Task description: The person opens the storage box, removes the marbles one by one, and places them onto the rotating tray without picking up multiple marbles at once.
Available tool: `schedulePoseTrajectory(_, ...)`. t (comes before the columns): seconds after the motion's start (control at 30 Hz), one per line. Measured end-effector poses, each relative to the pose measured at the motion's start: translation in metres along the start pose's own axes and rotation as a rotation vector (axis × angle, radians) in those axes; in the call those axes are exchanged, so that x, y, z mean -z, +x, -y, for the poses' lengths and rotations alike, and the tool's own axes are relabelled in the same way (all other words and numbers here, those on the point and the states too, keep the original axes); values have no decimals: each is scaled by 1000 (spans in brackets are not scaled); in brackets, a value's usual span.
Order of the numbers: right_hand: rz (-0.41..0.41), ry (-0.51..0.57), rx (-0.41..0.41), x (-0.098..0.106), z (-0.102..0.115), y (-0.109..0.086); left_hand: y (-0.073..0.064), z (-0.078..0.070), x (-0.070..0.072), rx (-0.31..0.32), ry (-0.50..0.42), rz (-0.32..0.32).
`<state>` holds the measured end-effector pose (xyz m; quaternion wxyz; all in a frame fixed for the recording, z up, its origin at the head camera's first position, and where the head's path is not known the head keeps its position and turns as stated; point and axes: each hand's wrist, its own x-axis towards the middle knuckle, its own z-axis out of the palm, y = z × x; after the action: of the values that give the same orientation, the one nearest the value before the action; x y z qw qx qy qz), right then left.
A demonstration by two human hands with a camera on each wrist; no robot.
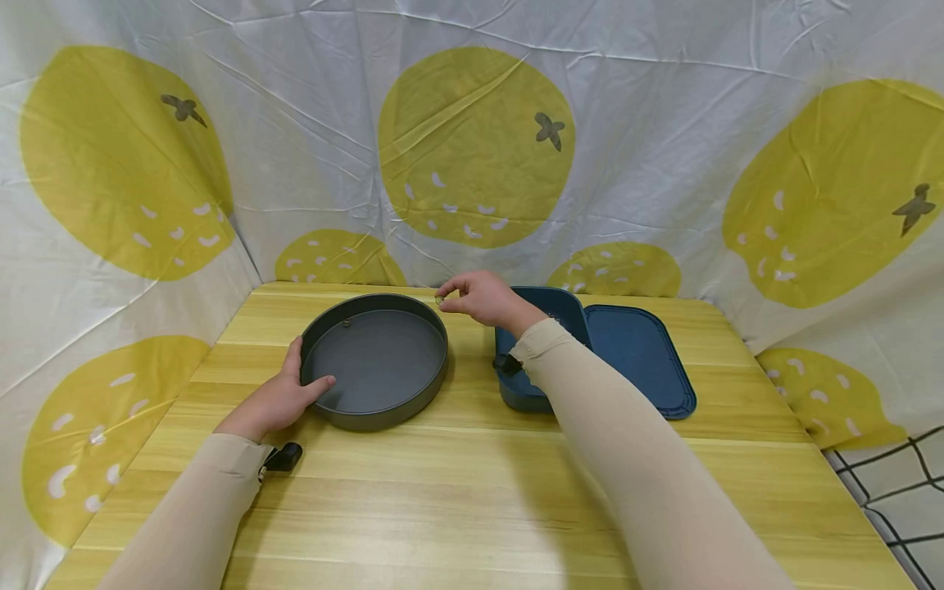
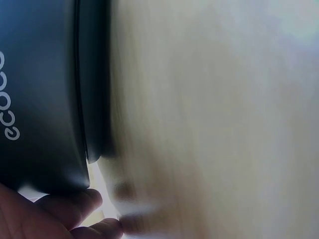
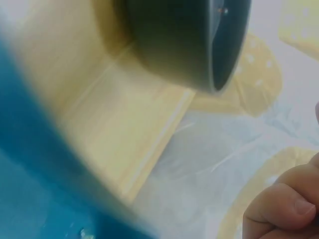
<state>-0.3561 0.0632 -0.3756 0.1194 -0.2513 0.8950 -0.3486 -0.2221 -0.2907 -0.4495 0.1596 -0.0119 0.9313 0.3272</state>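
My left hand [image 1: 276,401] grips the near-left rim of a round dark grey pan [image 1: 376,418], thumb over the edge and fingers along the outer wall. In the left wrist view its fingertips lie by the lower edge of the pan's side [image 2: 40,99], which bears the lettering "ecoco". A small metallic-looking piece [image 1: 347,324] sits inside the pan at the far left. Between the pan and a blue rectangular box [image 1: 525,401], my right hand [image 1: 483,297] pinches a tiny, shiny, roundish piece [image 1: 439,300], too small to identify.
Small shiny bits [image 1: 553,315] lie in the blue box, partly hidden by my right forearm. A flat blue lid [image 1: 637,360] lies against the box's right side. Behind the wooden table [image 1: 413,500] hangs a lemon-print cloth [image 1: 310,123]; a black wire grid [image 1: 896,500] stands at the right.
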Motion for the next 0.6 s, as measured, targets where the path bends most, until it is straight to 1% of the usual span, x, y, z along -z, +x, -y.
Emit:
schedulePoseTrajectory(0.07, 9, -12, 18, -3, 5, 2, 0, 0, 0, 3, -7, 3)
schedulePoseTrajectory(0.2, 22, -38, 24, -11, 15, 6, 0, -1, 0, 4, -8, 4)
schedulePoseTrajectory(0.3, 32, -36, 30, -17, 22, 9, 0, -1, 0, 2, -8, 3)
schedulePoseTrajectory(0.43, 52, -26, 68, -25, 31, 13, 1, -1, 0, -1, -6, 3)
schedulePoseTrajectory(0.6, 86, -50, 123, -34, 39, 16, 1, 0, 0, 2, 0, 4)
